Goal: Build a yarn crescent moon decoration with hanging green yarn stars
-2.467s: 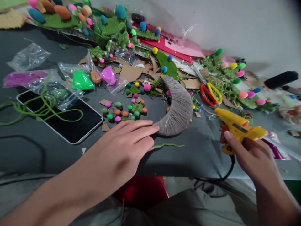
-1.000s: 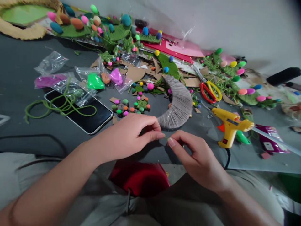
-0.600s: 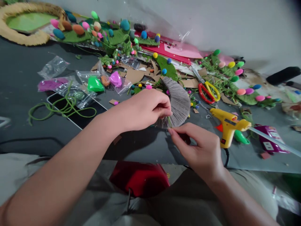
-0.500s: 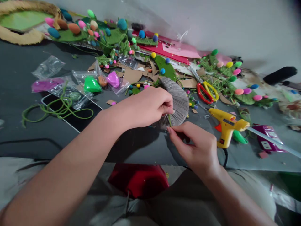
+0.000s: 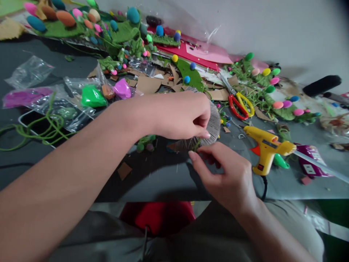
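My left hand [image 5: 182,114] is closed, its thumb and curled fingers pinching at a grey fan of stiff, thin bristles [image 5: 215,125]. The hand and wrist hide much of that fan. Just below the left thumb, a short bit of thin green cord [image 5: 196,145] runs down to my right hand [image 5: 225,165]. The right thumb and forefinger are pinched at the cord's lower end, with the other fingers curled in. How the cord meets the fan is hidden.
Right of my hands lie a yellow glue gun [image 5: 265,147] and red-and-yellow-handled scissors [image 5: 238,103]. Bagged green clay [image 5: 92,96], a loose green cord [image 5: 40,133] and a phone [image 5: 31,120] lie left. Cardboard scraps [image 5: 148,83] and green felt pieces with coloured balls [image 5: 120,36] line the back.
My left hand has shifted slightly right and covers more of the grey fan. The view has turned a little, so things on the left sit further left.
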The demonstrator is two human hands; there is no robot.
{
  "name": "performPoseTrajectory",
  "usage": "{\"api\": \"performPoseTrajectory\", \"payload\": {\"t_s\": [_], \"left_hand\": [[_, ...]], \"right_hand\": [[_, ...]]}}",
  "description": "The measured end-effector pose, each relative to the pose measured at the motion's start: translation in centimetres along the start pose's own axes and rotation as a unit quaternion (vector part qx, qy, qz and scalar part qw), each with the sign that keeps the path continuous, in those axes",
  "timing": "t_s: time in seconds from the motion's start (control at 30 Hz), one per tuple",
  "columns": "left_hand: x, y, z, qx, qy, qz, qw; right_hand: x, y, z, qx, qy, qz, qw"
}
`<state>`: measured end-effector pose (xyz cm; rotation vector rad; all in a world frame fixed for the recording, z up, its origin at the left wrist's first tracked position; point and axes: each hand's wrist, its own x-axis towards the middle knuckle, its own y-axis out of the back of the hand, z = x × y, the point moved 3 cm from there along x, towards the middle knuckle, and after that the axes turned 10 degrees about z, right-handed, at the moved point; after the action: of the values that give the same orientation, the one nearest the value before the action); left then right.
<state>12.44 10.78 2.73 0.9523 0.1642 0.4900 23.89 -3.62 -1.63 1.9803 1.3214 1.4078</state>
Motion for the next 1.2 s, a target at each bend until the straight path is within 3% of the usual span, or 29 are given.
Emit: {"api": "performPoseTrajectory", "payload": {"t_s": [0.1, 0.27, 0.4, 0.47, 0.57, 0.67, 0.83, 1.2], "left_hand": [[-0.1, 0.4, 0.0, -0.033, -0.003, 0.007, 0.999], [-0.5, 0.6, -0.2, -0.089, 0.000, 0.017, 0.996], [-0.6, 0.6, -0.5, -0.093, 0.004, 0.043, 0.995], [-0.6, 0.5, -0.8, -0.078, 0.010, 0.055, 0.995], [-0.5, 0.1, -1.1, -0.053, 0.017, 0.054, 0.997], [-0.4, -0.5, -1.4, -0.024, 0.024, 0.056, 0.998], [-0.2, -1.2, -1.3, -0.001, 0.022, 0.050, 0.999], [0.0, -2.0, -1.6, 0.015, 0.011, 0.057, 0.998]], "right_hand": [[0.6, 0.6, 0.1, 0.024, -0.035, 0.009, 0.999], [1.4, 0.8, 0.0, 0.146, -0.147, -0.037, 0.978], [1.4, 0.5, -0.1, 0.148, -0.182, -0.046, 0.971], [1.2, 0.4, 0.0, 0.115, -0.162, -0.040, 0.979], [0.8, 0.2, -0.2, 0.044, -0.079, -0.037, 0.995], [0.2, -0.1, -0.4, -0.024, -0.009, -0.070, 0.997], [-0.5, -0.4, -0.9, -0.091, 0.001, -0.127, 0.988], [-0.7, -1.1, -2.0, -0.124, 0.017, -0.131, 0.983]]}}
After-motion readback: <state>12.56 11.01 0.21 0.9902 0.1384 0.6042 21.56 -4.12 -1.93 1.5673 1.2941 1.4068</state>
